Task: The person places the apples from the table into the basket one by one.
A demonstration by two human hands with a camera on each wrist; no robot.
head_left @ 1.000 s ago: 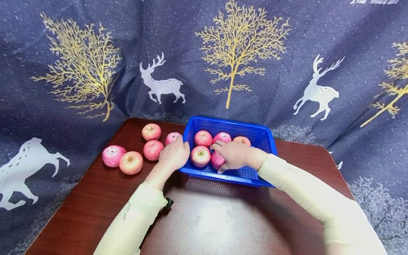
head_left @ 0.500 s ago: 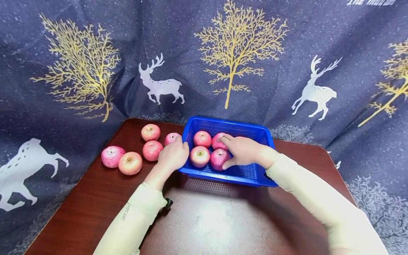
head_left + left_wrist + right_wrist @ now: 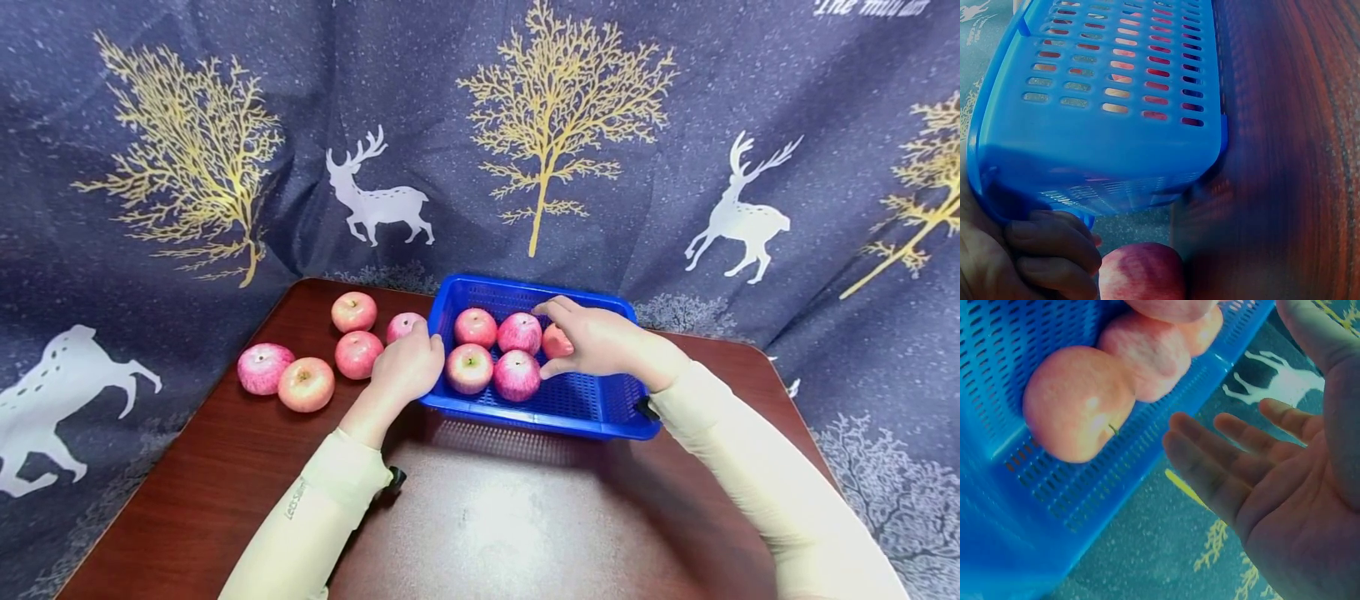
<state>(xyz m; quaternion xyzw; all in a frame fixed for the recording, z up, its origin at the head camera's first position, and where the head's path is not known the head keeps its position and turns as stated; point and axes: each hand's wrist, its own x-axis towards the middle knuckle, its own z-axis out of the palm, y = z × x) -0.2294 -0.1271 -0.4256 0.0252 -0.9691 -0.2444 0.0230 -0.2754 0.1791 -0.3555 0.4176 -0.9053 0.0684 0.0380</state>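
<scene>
My left hand (image 3: 408, 362) grips the left rim of a blue plastic basket (image 3: 517, 414); in the left wrist view its fingers (image 3: 1060, 240) curl under the rim. Inside the basket, several apples sit in two rows towards the left. Over the basket, my right hand (image 3: 592, 340) spreads its thumb and fingers around an orange-red apple (image 3: 555, 340), which it partly hides. The right wrist view shows that palm (image 3: 1297, 512) with nothing in it, apart from the apple (image 3: 1079, 403). Left of the hand's thumb lies a dark pink apple (image 3: 517, 376).
Several loose apples lie on the brown table (image 3: 202, 467) left of the basket, among them a yellowish-red apple (image 3: 306, 384) and a pink apple (image 3: 406, 327) close to my left hand. A dark patterned curtain (image 3: 375, 67) hangs behind the table.
My right hand has let go of the dark pink front apple and moved right and slightly back, to the orange-red apple. My left hand keeps its place on the rim.
</scene>
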